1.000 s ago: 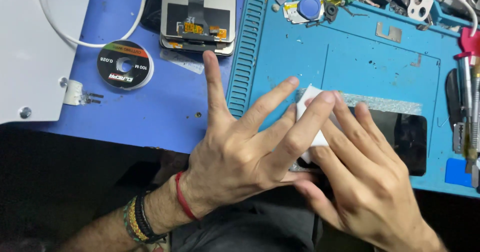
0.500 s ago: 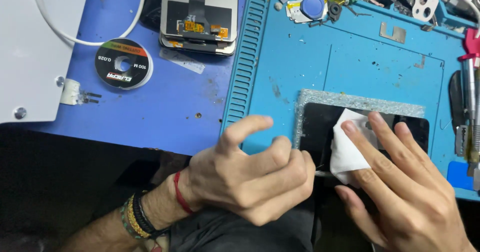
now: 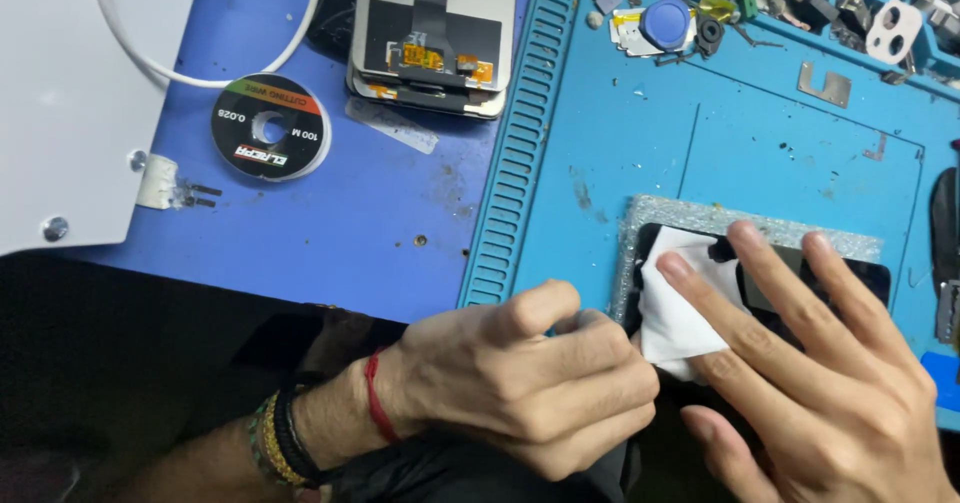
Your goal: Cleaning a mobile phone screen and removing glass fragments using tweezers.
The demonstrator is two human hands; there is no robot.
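The table point(image 3: 350, 233) carries a blue work mat point(image 3: 760, 153) across the right half of the frame; at its lower right lies a black phone screen panel point(image 3: 860, 275) on a strip of bubble wrap point(image 3: 700, 213). The panel is judged thin, rigid and fragile, with a smooth, slippery glass face; support it flat and take hold only at the long edges, never by pressing the centre. The right hand point(image 3: 830, 403), lower right, lies spread wide with fingers flat, pressing a white wipe cloth point(image 3: 680, 313) onto the panel's left end. The cloth is judged soft, light and easily bunched. The left hand point(image 3: 530, 383), lower centre, is curled into a narrow fist at the panel's left edge; whether it pinches that edge or the cloth cannot be told. Most of the panel is hidden under the right hand, and its lower edge is not visible. The small parts at upper right are too cluttered to identify.
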